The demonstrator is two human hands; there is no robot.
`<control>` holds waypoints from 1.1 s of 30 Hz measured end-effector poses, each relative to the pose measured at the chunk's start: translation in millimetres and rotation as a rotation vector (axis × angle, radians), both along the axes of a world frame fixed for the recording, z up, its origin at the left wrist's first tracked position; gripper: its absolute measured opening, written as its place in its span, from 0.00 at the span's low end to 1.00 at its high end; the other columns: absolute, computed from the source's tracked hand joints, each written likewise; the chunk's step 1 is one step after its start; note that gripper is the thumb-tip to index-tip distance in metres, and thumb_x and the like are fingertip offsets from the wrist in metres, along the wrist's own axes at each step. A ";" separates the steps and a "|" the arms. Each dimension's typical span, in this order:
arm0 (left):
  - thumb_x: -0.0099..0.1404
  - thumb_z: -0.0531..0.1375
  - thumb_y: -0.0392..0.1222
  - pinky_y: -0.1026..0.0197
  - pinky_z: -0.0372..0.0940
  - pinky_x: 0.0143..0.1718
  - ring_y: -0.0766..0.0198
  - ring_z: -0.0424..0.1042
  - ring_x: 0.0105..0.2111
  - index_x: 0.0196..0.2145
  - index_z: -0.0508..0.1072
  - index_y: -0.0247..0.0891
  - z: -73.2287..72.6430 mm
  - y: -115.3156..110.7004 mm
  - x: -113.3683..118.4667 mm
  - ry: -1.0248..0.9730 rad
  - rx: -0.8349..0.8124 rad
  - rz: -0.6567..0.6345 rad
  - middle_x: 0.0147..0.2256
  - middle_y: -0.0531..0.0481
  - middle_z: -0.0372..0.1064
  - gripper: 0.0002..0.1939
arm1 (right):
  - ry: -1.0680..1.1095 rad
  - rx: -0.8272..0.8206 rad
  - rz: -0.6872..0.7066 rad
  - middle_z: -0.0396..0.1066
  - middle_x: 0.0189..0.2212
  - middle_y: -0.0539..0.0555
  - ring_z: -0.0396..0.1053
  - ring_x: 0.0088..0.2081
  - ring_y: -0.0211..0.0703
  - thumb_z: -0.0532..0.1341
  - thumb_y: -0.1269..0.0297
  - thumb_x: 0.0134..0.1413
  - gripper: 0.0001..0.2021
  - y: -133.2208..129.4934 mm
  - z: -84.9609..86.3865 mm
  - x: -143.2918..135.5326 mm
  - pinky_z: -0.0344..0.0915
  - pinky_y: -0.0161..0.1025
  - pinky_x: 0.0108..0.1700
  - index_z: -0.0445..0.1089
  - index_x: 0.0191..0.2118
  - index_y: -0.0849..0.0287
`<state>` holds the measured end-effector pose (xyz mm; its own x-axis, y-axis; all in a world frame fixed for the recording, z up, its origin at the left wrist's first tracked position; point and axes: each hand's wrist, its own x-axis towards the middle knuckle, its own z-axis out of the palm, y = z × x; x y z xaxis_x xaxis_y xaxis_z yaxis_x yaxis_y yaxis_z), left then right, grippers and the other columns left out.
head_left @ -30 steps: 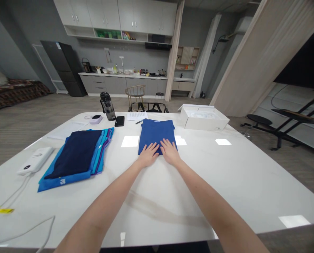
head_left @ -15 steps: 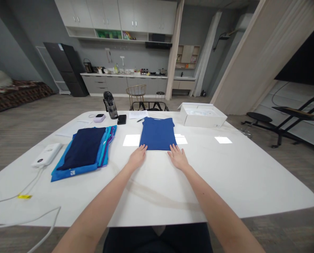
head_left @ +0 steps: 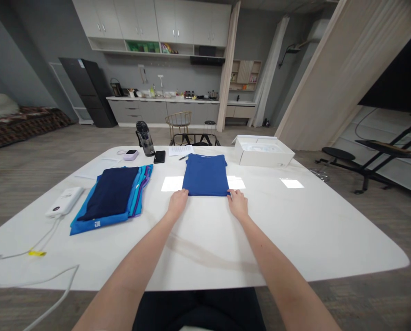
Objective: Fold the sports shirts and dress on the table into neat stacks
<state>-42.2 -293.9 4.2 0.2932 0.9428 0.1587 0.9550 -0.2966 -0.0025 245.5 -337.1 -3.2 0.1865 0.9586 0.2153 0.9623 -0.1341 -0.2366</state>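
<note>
A folded blue T-shirt (head_left: pixel 206 175) lies flat on the white table in front of me, its neckline at the far end. At its near left corner my left hand (head_left: pixel 178 201) is closed, fingertips pinching the cloth edge. My right hand (head_left: pixel 238 203) grips the near right corner between thumb and fingers. To the left rests a stack of folded clothes (head_left: pixel 112 193), dark navy on top with bright blue, teal and purple layers beneath.
A white power bank (head_left: pixel 65 201) with a cable (head_left: pixel 36 281) lies at the left. Behind are a water bottle (head_left: pixel 145 139), a black phone (head_left: pixel 159 156), a pen (head_left: pixel 183 157), printed paper (head_left: pixel 180 150) and a small lilac device (head_left: pixel 130 155). An open white box (head_left: pixel 263 151) stands back right.
My hands lay spread over the T-shirt's near corners; now their fingers have closed on those corners. The right hand has shifted slightly right. The T-shirt has hardly moved.
</note>
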 end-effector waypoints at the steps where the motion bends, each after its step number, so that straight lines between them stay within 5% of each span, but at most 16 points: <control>1: 0.72 0.47 0.30 0.56 0.66 0.47 0.54 0.73 0.46 0.47 0.73 0.37 0.4 -1.3 -0.4 -0.004 0.004 0.000 0.44 0.41 0.73 0.16 | -0.001 -0.015 0.019 0.68 0.49 0.58 0.65 0.51 0.50 0.50 0.60 0.71 0.16 1.0 2.0 -0.4 0.58 0.44 0.49 0.68 0.58 0.48; 10: 0.72 0.46 0.30 0.59 0.64 0.51 0.57 0.68 0.51 0.51 0.71 0.39 0.9 -1.5 -1.9 -0.036 -0.033 0.004 0.48 0.42 0.72 0.18 | 0.010 -0.071 0.045 0.67 0.52 0.57 0.65 0.51 0.49 0.47 0.61 0.72 0.16 4.5 7.5 0.6 0.58 0.44 0.49 0.70 0.54 0.48; 25: 0.70 0.46 0.26 0.56 0.62 0.50 0.55 0.69 0.47 0.46 0.73 0.35 13.0 5.9 -3.2 0.050 -0.064 -0.126 0.46 0.40 0.71 0.19 | 0.048 -0.072 0.092 0.69 0.52 0.59 0.66 0.53 0.49 0.49 0.66 0.71 0.15 5.5 0.6 7.7 0.58 0.43 0.52 0.71 0.52 0.54; 29: 0.69 0.45 0.25 0.55 0.62 0.50 0.55 0.68 0.47 0.47 0.72 0.36 10.9 -24.5 -11.4 0.036 -0.075 -0.195 0.45 0.42 0.71 0.19 | 0.120 -0.069 0.240 0.71 0.48 0.58 0.68 0.51 0.47 0.50 0.68 0.69 0.14 -16.2 -2.5 25.1 0.59 0.40 0.53 0.72 0.48 0.57; 33: 0.68 0.46 0.24 0.53 0.63 0.50 0.54 0.67 0.46 0.46 0.71 0.35 2.9 -82.5 -24.6 -0.041 -0.060 -0.248 0.43 0.42 0.70 0.18 | 0.233 -0.040 0.420 0.71 0.44 0.56 0.70 0.45 0.45 0.49 0.67 0.69 0.13 -64.0 -7.2 41.1 0.63 0.40 0.51 0.72 0.45 0.56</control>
